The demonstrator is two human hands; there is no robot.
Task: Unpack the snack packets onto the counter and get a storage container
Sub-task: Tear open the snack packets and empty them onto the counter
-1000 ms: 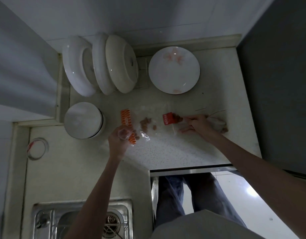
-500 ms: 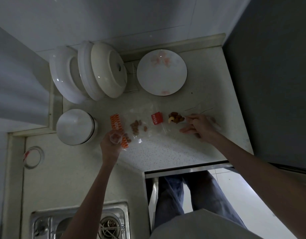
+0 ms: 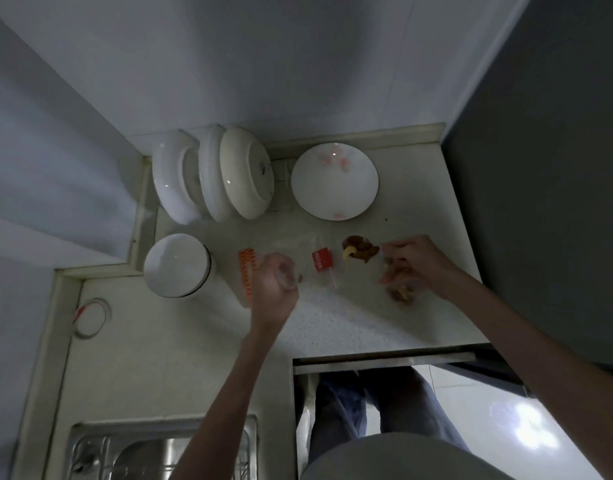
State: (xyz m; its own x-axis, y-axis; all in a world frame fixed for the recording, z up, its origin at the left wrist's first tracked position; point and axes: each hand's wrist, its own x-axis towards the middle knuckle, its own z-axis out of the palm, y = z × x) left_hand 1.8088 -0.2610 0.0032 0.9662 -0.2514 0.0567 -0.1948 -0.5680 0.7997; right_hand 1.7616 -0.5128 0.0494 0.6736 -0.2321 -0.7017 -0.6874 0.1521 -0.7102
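Nearest the camera sat the ribbed stainless-steel sink (image 3: 159, 452), set into the pale speckled stone tabletop (image 3: 332, 317). Up from there, the left hand (image 3: 275, 282) was motion-blurred, fingers curled around what looked like crinkly clear plastic wrap; whether it truly gripped it, I could not tell for sure. Just left of it lay the long orange-printed snack packet (image 3: 247, 273), its long axis running away from the viewer. Across the way, the right hand (image 3: 414, 265) pinched something thin near the brown heap of loose snack pieces (image 3: 360, 251), with a second small brown clump (image 3: 402, 293) lying just under its palm. Between the hands sat a small red-labelled clear packet (image 3: 322, 260), a touch closer to the left hand, so that one looked best placed to take it. Farther back stood a round white lidded pot (image 3: 177, 265), a flat white plate with pink flowers (image 3: 334, 181), and glossy white bowls propped on edge (image 3: 211, 174).
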